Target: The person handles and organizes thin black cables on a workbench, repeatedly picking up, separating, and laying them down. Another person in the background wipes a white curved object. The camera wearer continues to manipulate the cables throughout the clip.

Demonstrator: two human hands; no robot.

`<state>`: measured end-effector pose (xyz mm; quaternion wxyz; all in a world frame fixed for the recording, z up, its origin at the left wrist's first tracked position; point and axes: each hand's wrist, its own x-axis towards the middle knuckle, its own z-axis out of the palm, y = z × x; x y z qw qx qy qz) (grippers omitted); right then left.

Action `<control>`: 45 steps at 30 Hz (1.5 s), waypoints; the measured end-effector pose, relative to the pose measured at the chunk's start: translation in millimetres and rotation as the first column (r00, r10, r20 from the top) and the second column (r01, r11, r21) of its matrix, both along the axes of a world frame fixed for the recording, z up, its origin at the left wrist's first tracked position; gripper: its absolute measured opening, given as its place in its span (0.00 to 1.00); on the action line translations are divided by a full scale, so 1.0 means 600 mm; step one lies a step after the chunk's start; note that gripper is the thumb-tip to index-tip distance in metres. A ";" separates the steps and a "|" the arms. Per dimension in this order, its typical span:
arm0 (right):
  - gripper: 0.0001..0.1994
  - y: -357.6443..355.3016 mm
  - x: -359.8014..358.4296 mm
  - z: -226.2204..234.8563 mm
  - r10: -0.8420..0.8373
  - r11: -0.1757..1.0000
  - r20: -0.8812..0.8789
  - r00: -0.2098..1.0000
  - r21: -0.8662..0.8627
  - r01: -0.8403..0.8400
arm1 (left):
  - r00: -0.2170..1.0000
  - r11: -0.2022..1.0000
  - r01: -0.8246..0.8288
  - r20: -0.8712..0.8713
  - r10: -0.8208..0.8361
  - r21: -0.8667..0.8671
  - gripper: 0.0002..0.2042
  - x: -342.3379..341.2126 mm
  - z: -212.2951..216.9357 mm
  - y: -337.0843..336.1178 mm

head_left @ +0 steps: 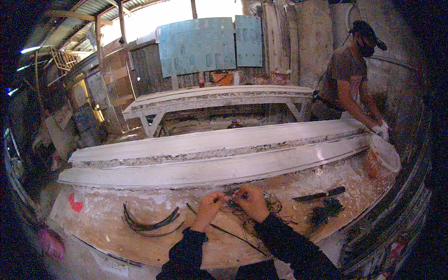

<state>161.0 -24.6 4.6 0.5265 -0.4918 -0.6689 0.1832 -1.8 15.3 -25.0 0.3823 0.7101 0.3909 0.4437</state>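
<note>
The long plaster-spattered desk [140, 233] carries two long white plaster mouldings [210, 158] lying side by side along its far half. At the right end of the mouldings a co-worker [347, 79] bends over a pale bucket [383, 156]. Nearer than the mouldings, at the desk's middle, lies a tangle of dark wire [247, 210]. The left hand [211, 203] and right hand [252, 200] meet over it, fingers of both pinched on strands of the wire. Left of the wire lies a bundle of curved dark strips [149, 223]; right of it lie a knife [319, 194] and a dark wad of fibre [325, 211].
</note>
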 end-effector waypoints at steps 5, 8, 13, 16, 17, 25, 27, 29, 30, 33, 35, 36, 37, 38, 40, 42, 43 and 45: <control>0.05 0.021 0.020 -0.022 -0.162 0.983 0.050 0.986 0.092 0.157 | 0.840 0.838 0.539 -0.025 -0.542 -0.085 0.04 -0.011 0.034 -0.018; 0.04 0.033 0.024 -0.030 -0.164 0.964 -0.034 0.986 0.206 0.167 | 0.816 0.812 0.575 0.131 -0.562 -0.099 0.11 -0.008 0.025 -0.027; 0.07 0.033 0.023 -0.033 -0.173 0.975 -0.051 0.984 0.130 0.178 | 0.968 0.967 0.172 0.215 -0.130 -0.188 0.10 -0.003 -0.008 0.003; 0.06 0.030 0.025 -0.031 -0.099 0.995 -0.054 0.994 -0.018 0.098 | 0.958 0.981 -0.033 0.272 0.086 -0.193 0.09 -0.029 -0.002 0.028; 0.07 0.028 0.023 -0.031 -0.078 0.996 -0.035 0.996 -0.036 0.077 | 0.938 0.975 -0.075 0.317 0.141 -0.211 0.09 -0.032 0.000 0.027; 0.08 0.006 -0.004 -0.013 0.627 0.764 -0.064 0.776 -0.139 -0.629 | 0.817 0.892 -0.370 0.365 0.446 -0.260 0.08 -0.042 0.028 0.024; 0.08 -0.003 -0.014 -0.010 0.719 0.650 -0.204 0.664 -0.140 -0.747 | 0.835 0.892 -0.363 0.331 0.440 -0.270 0.08 -0.042 0.019 0.027; 0.08 -0.007 -0.016 -0.009 0.736 0.664 -0.110 0.668 -0.073 -0.744 | 0.823 0.879 -0.366 0.335 0.459 -0.305 0.07 -0.038 0.003 0.029; 0.08 -0.008 -0.016 -0.009 0.745 0.663 -0.062 0.664 -0.036 -0.748 | 0.837 0.890 -0.389 0.312 0.450 -0.239 0.07 -0.037 -0.003 0.031; 0.07 -0.007 -0.015 -0.013 0.685 0.728 0.011 0.728 -0.030 -0.685 | 0.884 0.909 -0.416 0.219 0.414 -0.037 0.06 -0.030 -0.016 0.037; 0.06 -0.006 -0.012 -0.015 0.650 0.760 0.036 0.759 -0.008 -0.650 | 0.917 0.917 -0.390 0.123 0.379 0.085 0.05 -0.026 -0.013 0.037; 0.05 -0.004 -0.010 -0.016 0.630 0.776 0.047 0.775 0.003 -0.631 | 0.930 0.942 -0.334 0.178 0.322 0.042 0.04 -0.021 -0.009 0.033; 0.05 -0.003 -0.008 -0.015 0.612 0.790 0.016 0.790 -0.021 -0.612 | 0.936 0.962 -0.272 0.232 0.264 0.001 0.04 -0.017 -0.004 0.026; 0.04 -0.001 -0.007 -0.015 0.594 0.803 -0.018 0.805 -0.045 -0.594 | 0.935 0.978 -0.207 0.285 0.209 -0.037 0.03 -0.014 0.004 0.018; 0.04 0.002 -0.003 -0.013 0.501 0.861 -0.080 0.862 -0.058 -0.505 | 0.968 0.974 -0.108 0.203 0.149 -0.200 0.03 -0.014 0.023 -0.001; 0.04 0.001 0.003 -0.013 0.348 0.933 -0.143 0.926 -0.044 -0.357 | 0.993 0.955 -0.035 0.102 0.068 -0.296 0.03 -0.015 0.040 -0.018; 0.03 0.003 0.006 -0.013 0.287 0.957 -0.154 0.946 -0.005 -0.291 | 0.999 0.951 -0.006 0.039 0.019 -0.309 0.04 -0.017 0.047 -0.025; 0.03 0.011 0.013 -0.012 0.165 0.985 -0.182 0.969 0.073 -0.154 | 0.986 0.951 0.157 -0.019 -0.168 -0.268 0.06 -0.014 0.056 -0.031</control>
